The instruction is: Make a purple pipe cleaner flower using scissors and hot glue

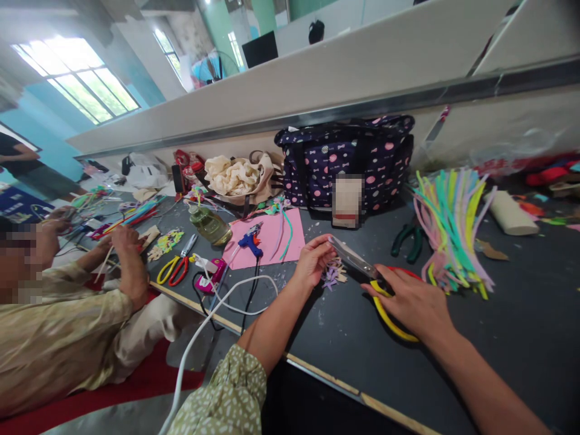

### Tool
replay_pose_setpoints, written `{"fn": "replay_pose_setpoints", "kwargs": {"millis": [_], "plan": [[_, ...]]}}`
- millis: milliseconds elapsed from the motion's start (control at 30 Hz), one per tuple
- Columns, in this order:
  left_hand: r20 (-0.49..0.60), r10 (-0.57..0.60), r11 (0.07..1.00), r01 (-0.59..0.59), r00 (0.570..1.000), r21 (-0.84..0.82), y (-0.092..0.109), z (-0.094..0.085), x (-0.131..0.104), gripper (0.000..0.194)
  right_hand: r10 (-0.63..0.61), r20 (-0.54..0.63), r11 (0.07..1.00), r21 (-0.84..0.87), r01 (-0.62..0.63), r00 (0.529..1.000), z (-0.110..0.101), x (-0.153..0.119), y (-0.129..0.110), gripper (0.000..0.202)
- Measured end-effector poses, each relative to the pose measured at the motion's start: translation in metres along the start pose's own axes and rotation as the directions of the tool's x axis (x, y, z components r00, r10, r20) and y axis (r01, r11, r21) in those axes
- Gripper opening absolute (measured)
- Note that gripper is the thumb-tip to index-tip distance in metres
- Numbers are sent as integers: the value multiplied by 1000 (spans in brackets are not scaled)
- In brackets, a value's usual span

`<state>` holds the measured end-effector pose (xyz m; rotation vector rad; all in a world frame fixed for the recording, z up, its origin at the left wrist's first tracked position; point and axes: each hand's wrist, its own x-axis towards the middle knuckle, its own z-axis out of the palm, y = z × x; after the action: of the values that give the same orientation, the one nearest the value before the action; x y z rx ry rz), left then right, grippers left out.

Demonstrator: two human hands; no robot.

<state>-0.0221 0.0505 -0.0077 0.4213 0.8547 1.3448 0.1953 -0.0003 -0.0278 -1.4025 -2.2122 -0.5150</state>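
Observation:
My right hand (414, 302) is wrapped round the scissors (357, 260), which have one yellow and one red handle. Their blades point up and left, reaching the fingertips of my left hand (315, 260). Those fingers are pinched together at the blade tips; whatever small piece they hold is too hidden to name. Just below, a small pile of purple and cream cut pieces (334, 276) lies on the dark table. To the right of my right hand spreads a bundle of fuzzy pastel strips (455, 223) in pink, yellow, green and lilac.
Green-handled pliers (408, 241) lie beside the bundle. A blue glue gun (251, 240) rests on a pink sheet (292, 232), near a bottle of liquid (209, 225). Behind stands a dotted bag (312, 169). White cable (185, 347) crosses the table edge; a co-worker (67, 326) sits left.

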Motion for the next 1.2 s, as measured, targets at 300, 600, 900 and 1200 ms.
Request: {"fn": "replay_pose_setpoints", "kwargs": {"millis": [300, 600, 900, 1200], "plan": [[-22, -11, 1000, 11, 1000, 7, -1, 2, -2, 32, -5, 22, 1000, -30, 6, 1000, 0, -3, -3, 47], [19, -22, 1000, 22, 1000, 0, -5, 1, -1, 33, -31, -13, 997, -72, 30, 999, -4, -1, -7, 46], [-3, 106, 988, -105, 994, 115, -5, 7, -6, 34, -46, 11, 997, -61, 47, 999, -7, 0, -8, 44], [-2, 80, 996, -79, 997, 46, -4, 4, -3, 38, -37, 12, 997, -70, 38, 999, -7, 0, -7, 44]]}}
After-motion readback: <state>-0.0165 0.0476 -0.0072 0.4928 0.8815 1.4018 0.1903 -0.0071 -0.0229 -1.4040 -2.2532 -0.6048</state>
